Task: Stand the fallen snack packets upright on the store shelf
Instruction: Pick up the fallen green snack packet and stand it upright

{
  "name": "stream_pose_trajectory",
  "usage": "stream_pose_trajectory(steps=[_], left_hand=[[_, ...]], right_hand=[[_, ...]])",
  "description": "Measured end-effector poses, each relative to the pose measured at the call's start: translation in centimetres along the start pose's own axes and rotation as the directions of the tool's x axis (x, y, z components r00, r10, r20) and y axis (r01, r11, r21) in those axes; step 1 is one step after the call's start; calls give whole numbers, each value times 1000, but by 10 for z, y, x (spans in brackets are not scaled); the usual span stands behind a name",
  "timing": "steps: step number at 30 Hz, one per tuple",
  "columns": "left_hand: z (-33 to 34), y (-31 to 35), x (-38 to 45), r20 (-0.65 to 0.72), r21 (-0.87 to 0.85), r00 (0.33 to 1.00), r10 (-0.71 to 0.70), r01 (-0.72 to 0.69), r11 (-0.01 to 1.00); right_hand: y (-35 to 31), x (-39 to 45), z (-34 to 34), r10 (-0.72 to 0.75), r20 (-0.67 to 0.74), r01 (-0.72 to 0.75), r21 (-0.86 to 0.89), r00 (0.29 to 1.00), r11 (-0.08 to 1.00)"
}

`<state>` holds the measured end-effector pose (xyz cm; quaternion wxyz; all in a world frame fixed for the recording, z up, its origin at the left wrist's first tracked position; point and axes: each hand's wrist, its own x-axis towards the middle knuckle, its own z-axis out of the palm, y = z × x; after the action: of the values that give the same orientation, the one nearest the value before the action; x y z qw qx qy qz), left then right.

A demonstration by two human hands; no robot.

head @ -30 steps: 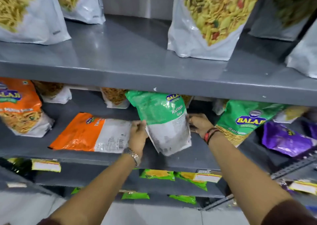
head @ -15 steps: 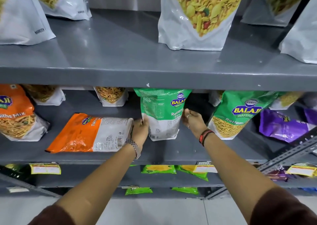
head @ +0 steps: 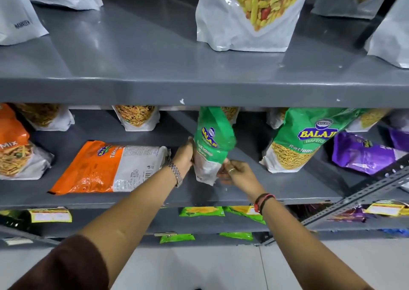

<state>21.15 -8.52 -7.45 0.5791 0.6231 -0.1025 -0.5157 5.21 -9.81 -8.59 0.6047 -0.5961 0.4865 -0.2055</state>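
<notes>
A green snack packet (head: 213, 141) stands nearly upright on the middle grey shelf (head: 276, 190), turned edge-on with its top under the shelf above. My left hand (head: 184, 155) grips its left side and my right hand (head: 236, 172) pinches its white lower corner. Left of it an orange and white packet (head: 106, 168) lies flat on the same shelf. A second green packet (head: 298, 143) stands leaning to the right of my hands, and a purple packet (head: 360, 155) lies tilted beyond it.
An orange packet (head: 15, 148) stands at the far left. Clear-window pouches (head: 137, 117) line the back of the shelf. Large white pouches (head: 247, 17) stand on the upper shelf (head: 132, 53). Small green packets (head: 201, 211) and price tags (head: 49, 214) show on the lower shelves.
The green packet went from tilted, to standing face-on, to turned edge-on. My right hand dropped from its right side to its bottom corner. The camera moved closer.
</notes>
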Motion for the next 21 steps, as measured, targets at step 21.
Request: stream_pose_trajectory(steps=[21], left_hand=[[11,-75,-69,-10,-45,999,-42,42,998]], right_hand=[[-51,59,-16,85,-47,-78,144,995,987]])
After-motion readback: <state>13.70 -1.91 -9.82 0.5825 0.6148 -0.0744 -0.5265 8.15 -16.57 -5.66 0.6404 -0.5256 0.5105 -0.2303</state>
